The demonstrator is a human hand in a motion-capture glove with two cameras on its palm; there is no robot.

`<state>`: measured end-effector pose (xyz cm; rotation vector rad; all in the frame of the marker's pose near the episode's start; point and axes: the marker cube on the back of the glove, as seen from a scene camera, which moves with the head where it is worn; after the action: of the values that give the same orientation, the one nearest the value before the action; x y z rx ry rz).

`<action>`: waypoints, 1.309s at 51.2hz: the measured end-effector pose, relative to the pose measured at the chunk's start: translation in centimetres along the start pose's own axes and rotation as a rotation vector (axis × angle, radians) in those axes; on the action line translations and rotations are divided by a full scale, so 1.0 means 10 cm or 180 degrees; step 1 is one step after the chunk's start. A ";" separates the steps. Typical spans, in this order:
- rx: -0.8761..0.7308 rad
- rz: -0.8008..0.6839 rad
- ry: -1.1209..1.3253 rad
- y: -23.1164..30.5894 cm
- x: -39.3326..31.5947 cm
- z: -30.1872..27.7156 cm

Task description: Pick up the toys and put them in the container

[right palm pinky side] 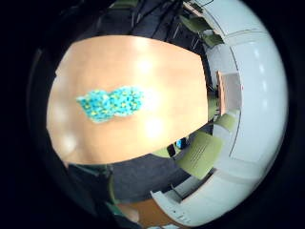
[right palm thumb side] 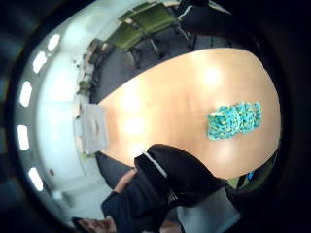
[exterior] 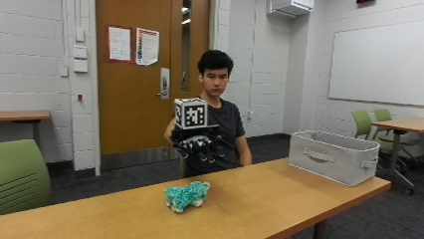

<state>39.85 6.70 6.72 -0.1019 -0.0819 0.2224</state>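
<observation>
The bin (exterior: 333, 155) sits at the table (exterior: 265, 199) end; its inside is hidden. The toy (exterior: 187, 195) lies well apart from it, below the raised, empty glove (exterior: 197, 143), fingers loosely hanging.

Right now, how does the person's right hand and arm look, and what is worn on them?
The right hand wears a black glove that covers the fingers, with pale spots on its palm side. The person wears a dark short-sleeved T-shirt, so the forearm is not covered. In the thumb side palm view, black glove material with a thin white stripe shows at the edge. The other hand is not in view.
</observation>
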 end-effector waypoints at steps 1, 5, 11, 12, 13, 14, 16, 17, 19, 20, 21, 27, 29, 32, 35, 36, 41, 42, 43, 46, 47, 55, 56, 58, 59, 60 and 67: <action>-0.0023 0.0014 -0.0014 0.00 0.03 0.06; -0.0076 0.0079 -0.0048 0.01 0.13 0.31; -0.0126 0.0097 -0.0053 -0.11 0.26 0.60; -0.0162 0.0127 -0.0059 -0.12 0.27 0.66; -0.0204 0.0161 -0.0067 -0.13 0.29 0.72; -0.0247 0.0191 -0.0076 -0.14 0.30 0.77; -0.0313 0.0227 -0.0088 -0.17 0.32 0.87; -0.0335 0.0234 -0.0089 -0.18 0.33 0.91; -0.0365 0.0241 -0.0087 -0.18 0.34 0.97; -0.0381 0.0242 -0.0086 -0.19 0.35 0.99; -0.0406 0.0245 -0.0086 -0.19 0.35 1.03; -0.0582 0.0271 -0.0080 -0.19 0.40 1.32; -0.0596 0.0272 -0.0100 -0.18 0.42 1.37; -0.0613 0.0284 -0.0195 -0.16 0.44 1.45; -0.0628 0.0281 -0.0226 -0.12 0.45 1.49; -0.0630 0.0277 -0.0218 -0.11 0.45 1.50; -0.0599 0.0256 -0.0173 -0.07 0.46 1.52; -0.0596 0.0256 -0.0168 -0.07 0.46 1.52; -0.0595 0.0258 -0.0164 -0.06 0.46 1.52; -0.0578 0.0273 -0.0138 -0.05 0.46 1.51; -0.0562 0.0283 -0.0127 -0.04 0.45 1.50; -0.0365 0.0315 -0.0009 -0.01 0.43 1.44; -0.0350 0.0318 0.0012 -0.01 0.43 1.43; -0.0304 0.0325 0.0105 -0.01 0.43 1.41; -0.0269 0.0328 0.0185 -0.01 0.43 1.40; -0.0233 0.0330 0.0275 0.00 0.43 1.38; -0.0197 0.0360 0.0603 0.00 0.42 1.28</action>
<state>42.71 8.82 19.73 -0.1888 0.1059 0.3220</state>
